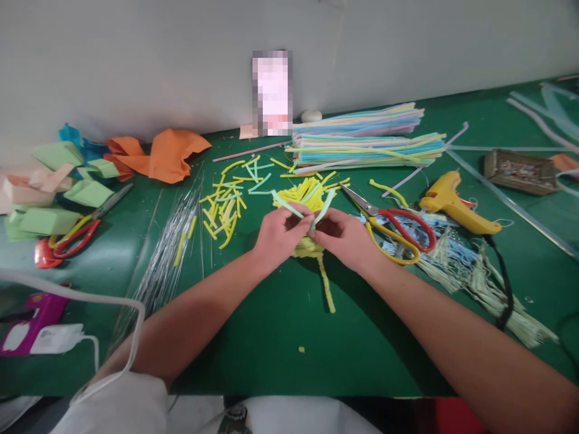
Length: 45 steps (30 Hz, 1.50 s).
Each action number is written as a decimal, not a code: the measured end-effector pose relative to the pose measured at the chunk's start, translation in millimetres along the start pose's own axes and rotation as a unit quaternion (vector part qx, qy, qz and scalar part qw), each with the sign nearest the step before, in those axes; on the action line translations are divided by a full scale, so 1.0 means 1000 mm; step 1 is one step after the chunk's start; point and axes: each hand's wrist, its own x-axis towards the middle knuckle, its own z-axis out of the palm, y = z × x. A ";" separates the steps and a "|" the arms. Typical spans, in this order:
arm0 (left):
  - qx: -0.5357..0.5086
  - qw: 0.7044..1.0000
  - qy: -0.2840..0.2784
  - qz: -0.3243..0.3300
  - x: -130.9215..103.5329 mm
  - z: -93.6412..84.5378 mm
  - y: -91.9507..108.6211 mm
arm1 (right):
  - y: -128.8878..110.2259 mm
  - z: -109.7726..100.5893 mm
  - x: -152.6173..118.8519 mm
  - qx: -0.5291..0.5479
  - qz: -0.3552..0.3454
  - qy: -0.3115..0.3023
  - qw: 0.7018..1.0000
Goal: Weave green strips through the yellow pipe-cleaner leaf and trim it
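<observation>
My left hand [289, 232] and my right hand [337, 235] meet at the middle of the table, fingertips pinched together. Between them they grip a pale green pipe cleaner [324, 208], whose two ends stick up in a V. Beneath my hands lies a yellow pipe-cleaner piece [298, 196] made of many short strips, with a fuzzy stem [326, 283] reaching toward me. My hands hide its centre. Red-and-yellow-handled scissors [389, 226] rest beside my right hand. Cut yellow and green pipe-cleaner bits [224, 208] lie scattered left of my hands.
Pastel pipe-cleaner bundles [366, 147] lie behind, below a propped phone [272, 93]. At right are a yellow glue gun [459, 202], tassels [484, 283] and a small box [520, 172]. Thin wires [169, 241], more scissors [81, 229], orange paper [174, 157] and a power strip [40, 325] occupy the left.
</observation>
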 end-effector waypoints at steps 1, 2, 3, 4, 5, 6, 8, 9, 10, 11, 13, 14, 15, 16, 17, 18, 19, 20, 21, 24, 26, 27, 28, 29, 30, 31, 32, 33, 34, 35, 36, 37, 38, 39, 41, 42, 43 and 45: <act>0.008 1.000 -0.006 0.002 0.000 0.000 -0.001 | 0.000 0.000 0.000 0.001 -0.001 0.006 1.000; 0.017 1.000 -0.013 0.003 0.000 -0.001 -0.001 | 0.000 -0.001 -0.001 0.002 -0.002 0.013 1.000; 0.024 1.000 -0.019 0.004 0.000 -0.001 -0.002 | 0.000 -0.001 -0.001 0.002 -0.002 0.018 1.000; 0.028 0.999 -0.024 0.004 0.000 -0.001 -0.002 | 0.000 -0.001 -0.001 0.002 -0.002 0.022 1.000; 0.032 0.999 -0.029 0.005 0.000 -0.002 -0.002 | 0.000 -0.002 -0.001 0.001 -0.004 0.025 1.000; 0.035 0.999 -0.036 0.004 0.000 -0.002 -0.002 | 0.001 -0.002 -0.001 -0.003 -0.006 0.027 1.000; 0.045 0.998 -0.051 0.000 0.000 -0.003 0.000 | 0.001 -0.002 -0.002 -0.020 -0.016 0.033 0.999; 0.052 0.997 -0.057 -0.001 0.000 -0.004 0.000 | 0.001 -0.002 -0.002 -0.032 -0.023 0.038 0.999; 0.060 0.996 -0.062 0.001 0.000 -0.004 0.001 | 0.001 -0.002 -0.002 -0.044 -0.030 0.045 0.998; 0.067 0.996 -0.063 0.008 0.000 -0.005 0.001 | 0.001 -0.002 -0.002 -0.051 -0.035 0.051 0.997; 0.070 0.995 -0.059 0.031 0.001 -0.005 0.000 | 0.001 -0.001 -0.002 -0.048 -0.035 0.057 0.997; 0.067 0.995 -0.058 0.040 0.001 -0.005 -0.001 | 0.001 -0.001 -0.003 -0.039 -0.030 0.058 0.997; 0.062 0.995 -0.058 0.045 0.002 -0.005 -0.003 | 0.000 -0.001 -0.003 -0.026 -0.025 0.058 0.998; 0.057 0.996 -0.059 0.048 0.002 -0.005 -0.004 | 0.000 0.000 -0.004 -0.011 -0.020 0.058 0.998; 0.052 0.996 -0.060 0.048 0.002 -0.005 -0.005 | -0.001 0.000 -0.004 0.003 -0.015 0.056 0.998; 0.048 0.996 -0.061 0.046 0.002 -0.006 -0.005 | -0.001 0.001 -0.004 0.014 -0.012 0.053 0.998; 0.045 0.996 -0.063 0.045 0.001 -0.006 -0.005 | -0.002 0.001 -0.005 0.022 -0.012 0.049 0.998; 0.044 0.996 -0.065 0.043 0.001 -0.006 -0.005 | -0.002 0.001 -0.005 0.027 -0.015 0.048 0.998; 0.045 0.996 -0.066 0.042 0.001 -0.006 -0.005 | -0.002 0.001 -0.005 0.027 -0.020 0.049 0.998; 0.059 0.995 -0.062 0.048 0.000 -0.006 -0.004 | 0.000 -0.001 -0.005 0.009 -0.041 0.059 0.997; 0.059 0.995 -0.061 0.047 0.001 -0.006 -0.003 | 0.002 -0.002 -0.005 -0.005 -0.043 0.065 0.997; 0.052 0.996 -0.062 0.043 0.001 -0.007 -0.003 | 0.002 -0.003 -0.005 -0.012 -0.040 0.071 0.997; 0.044 0.996 -0.064 0.037 0.001 -0.007 -0.002 | 0.002 -0.003 -0.006 -0.018 -0.037 0.078 0.996; 0.035 0.997 -0.066 0.031 0.002 -0.007 -0.002 | 0.002 -0.004 -0.007 -0.027 -0.034 0.089 0.995; 0.025 0.997 -0.068 0.026 0.002 -0.008 -0.001 | 0.002 -0.004 -0.007 -0.038 -0.030 0.100 0.994; 0.015 0.997 -0.072 0.022 0.002 -0.009 -0.001 | 0.001 -0.005 -0.008 -0.052 -0.027 0.111 0.992; 0.007 0.997 -0.080 0.018 0.002 -0.010 0.000 | 0.000 -0.005 -0.008 -0.066 -0.027 0.120 0.990; 0.001 0.996 -0.089 0.015 0.001 -0.011 0.001 | 0.000 -0.005 -0.008 -0.080 -0.029 0.128 0.988; 0.001 0.995 -0.099 0.013 0.001 -0.012 0.003 | -0.001 -0.006 -0.008 -0.091 -0.034 0.133 0.986; 0.006 0.994 -0.111 0.012 0.001 -0.013 0.004 | -0.001 -0.006 -0.008 -0.101 -0.040 0.138 0.984; 0.016 0.992 -0.124 0.013 0.000 -0.015 0.005 | -0.001 -0.006 -0.008 -0.110 -0.044 0.143 0.983; 0.028 0.990 -0.137 0.015 0.000 -0.016 0.006 | -0.001 -0.007 -0.008 -0.120 -0.046 0.151 0.980; 0.040 0.988 -0.150 0.020 0.000 -0.018 0.007 | -0.001 -0.007 -0.008 -0.131 -0.043 0.158 0.978; 0.051 0.985 -0.162 0.026 0.001 -0.020 0.007 | -0.001 -0.008 -0.008 -0.141 -0.038 0.166 0.975; 0.060 0.980 -0.183 0.042 0.002 -0.024 0.007 | -0.001 -0.009 -0.007 -0.151 -0.028 0.175 0.973; 0.061 0.979 -0.191 0.050 0.003 -0.026 0.006 | -0.001 -0.009 -0.007 -0.150 -0.026 0.175 0.973; 0.061 0.977 -0.196 0.058 0.004 -0.028 0.005 | -0.001 -0.010 -0.007 -0.146 -0.023 0.176 0.973; 0.060 0.975 -0.203 0.068 0.006 -0.030 0.003 | -0.002 -0.010 -0.007 -0.136 -0.011 0.179 0.974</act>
